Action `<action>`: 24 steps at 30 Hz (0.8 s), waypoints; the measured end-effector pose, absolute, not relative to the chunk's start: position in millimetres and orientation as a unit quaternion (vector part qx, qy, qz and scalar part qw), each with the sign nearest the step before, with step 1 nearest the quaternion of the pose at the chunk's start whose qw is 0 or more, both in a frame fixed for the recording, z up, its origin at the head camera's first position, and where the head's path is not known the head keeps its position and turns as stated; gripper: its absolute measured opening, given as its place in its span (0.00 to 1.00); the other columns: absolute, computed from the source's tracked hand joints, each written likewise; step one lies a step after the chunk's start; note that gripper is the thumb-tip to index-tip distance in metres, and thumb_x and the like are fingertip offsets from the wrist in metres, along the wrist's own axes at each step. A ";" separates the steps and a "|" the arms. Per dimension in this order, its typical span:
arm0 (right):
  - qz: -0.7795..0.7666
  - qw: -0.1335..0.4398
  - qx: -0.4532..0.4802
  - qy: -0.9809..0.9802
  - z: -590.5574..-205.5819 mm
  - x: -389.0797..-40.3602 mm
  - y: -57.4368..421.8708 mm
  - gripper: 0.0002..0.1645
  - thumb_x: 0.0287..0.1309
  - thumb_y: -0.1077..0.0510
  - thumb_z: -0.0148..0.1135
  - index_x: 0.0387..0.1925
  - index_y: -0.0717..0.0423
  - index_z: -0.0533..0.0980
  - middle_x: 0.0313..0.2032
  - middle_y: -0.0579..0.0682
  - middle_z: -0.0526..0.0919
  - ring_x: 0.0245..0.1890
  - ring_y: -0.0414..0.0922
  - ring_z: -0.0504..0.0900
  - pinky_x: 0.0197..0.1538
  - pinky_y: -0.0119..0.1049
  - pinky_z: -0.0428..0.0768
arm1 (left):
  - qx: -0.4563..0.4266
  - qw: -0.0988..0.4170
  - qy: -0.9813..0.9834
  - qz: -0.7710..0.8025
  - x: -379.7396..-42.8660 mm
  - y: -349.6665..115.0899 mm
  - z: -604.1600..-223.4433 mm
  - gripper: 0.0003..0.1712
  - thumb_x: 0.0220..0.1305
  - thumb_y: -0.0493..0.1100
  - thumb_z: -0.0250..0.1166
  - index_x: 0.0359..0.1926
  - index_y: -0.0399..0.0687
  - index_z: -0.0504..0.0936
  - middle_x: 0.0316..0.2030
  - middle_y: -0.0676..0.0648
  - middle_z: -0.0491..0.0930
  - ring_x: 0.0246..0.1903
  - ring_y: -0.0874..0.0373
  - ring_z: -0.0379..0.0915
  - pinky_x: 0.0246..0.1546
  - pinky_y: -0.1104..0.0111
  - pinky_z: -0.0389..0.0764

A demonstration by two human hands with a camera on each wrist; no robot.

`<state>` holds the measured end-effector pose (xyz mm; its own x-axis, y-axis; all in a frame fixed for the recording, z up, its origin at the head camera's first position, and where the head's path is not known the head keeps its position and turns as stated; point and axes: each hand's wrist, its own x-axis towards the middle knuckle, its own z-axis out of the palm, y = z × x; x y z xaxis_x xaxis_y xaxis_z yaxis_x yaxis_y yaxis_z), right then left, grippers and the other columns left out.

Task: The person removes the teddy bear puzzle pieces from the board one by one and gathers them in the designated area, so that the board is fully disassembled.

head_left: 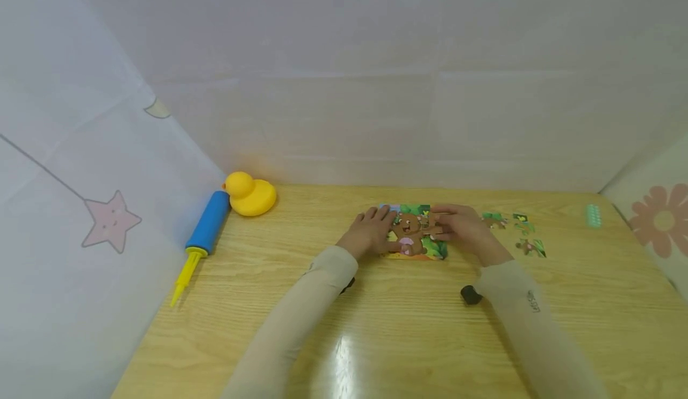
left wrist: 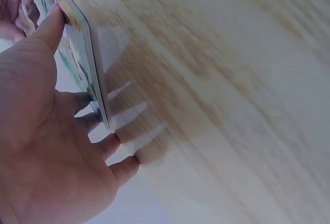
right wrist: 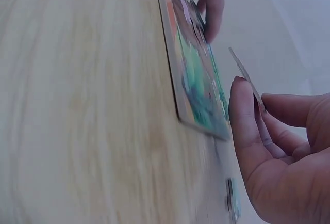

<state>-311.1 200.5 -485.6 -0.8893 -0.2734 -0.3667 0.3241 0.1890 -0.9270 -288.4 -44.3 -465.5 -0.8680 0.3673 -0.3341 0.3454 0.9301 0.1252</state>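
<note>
A jigsaw puzzle board (head_left: 419, 247) with a brown bear picture lies flat on the wooden table. At its left side rests my left hand (head_left: 369, 232); the thumb lies over the board's front part and the fingers spread along the edge. In the left wrist view, some of its fingertips (left wrist: 131, 164) touch the table beside the board. Over the board's right side, my right hand (head_left: 462, 232) pinches a thin puzzle piece (right wrist: 244, 70) between thumb and fingers. The right wrist view has this piece tilted and raised above the board, seen nearly edge-on.
Several loose puzzle pieces (head_left: 531, 247) lie right of the board. A light green bumpy object (head_left: 593, 215) is at the far right. On the left are a yellow rubber duck (head_left: 252, 198) and a blue and yellow hand pump (head_left: 208, 223). A pale cloth wall (head_left: 344, 130) stands behind.
</note>
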 end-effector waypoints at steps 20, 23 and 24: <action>-0.608 0.215 -0.006 0.764 -482.5 -289.9 281.7 0.33 0.79 0.56 0.47 0.77 0.66 0.55 0.65 0.57 0.67 0.45 0.30 0.82 0.52 0.29 0.85 | 0.190 0.167 0.967 0.044 -287.3 -43.8 -468.7 0.55 0.64 0.78 0.54 0.82 0.59 0.46 0.82 0.52 0.41 0.81 0.49 0.40 0.79 0.48 0.51; -0.604 0.213 -0.008 0.768 -480.1 -286.3 293.6 0.34 0.79 0.55 0.48 0.77 0.65 0.54 0.65 0.54 0.68 0.47 0.27 0.82 0.54 0.29 0.84 | 0.191 0.168 0.966 0.047 -287.3 -44.1 -468.0 0.55 0.65 0.77 0.54 0.82 0.58 0.46 0.82 0.51 0.42 0.81 0.48 0.40 0.79 0.47 0.51; -0.604 0.211 -0.007 0.769 -479.4 -285.6 297.4 0.35 0.79 0.54 0.49 0.77 0.65 0.54 0.65 0.53 0.69 0.47 0.27 0.82 0.55 0.30 0.84 | 0.192 0.168 0.966 0.047 -287.3 -44.4 -467.8 0.55 0.65 0.77 0.54 0.82 0.58 0.46 0.82 0.51 0.42 0.81 0.47 0.40 0.79 0.47 0.51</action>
<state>-285.6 297.4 -479.4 -0.9110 -0.2651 -0.3159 0.2443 0.2703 -0.9313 -287.3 -44.4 -467.8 -0.8696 0.3874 -0.3060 0.3557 0.9215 0.1559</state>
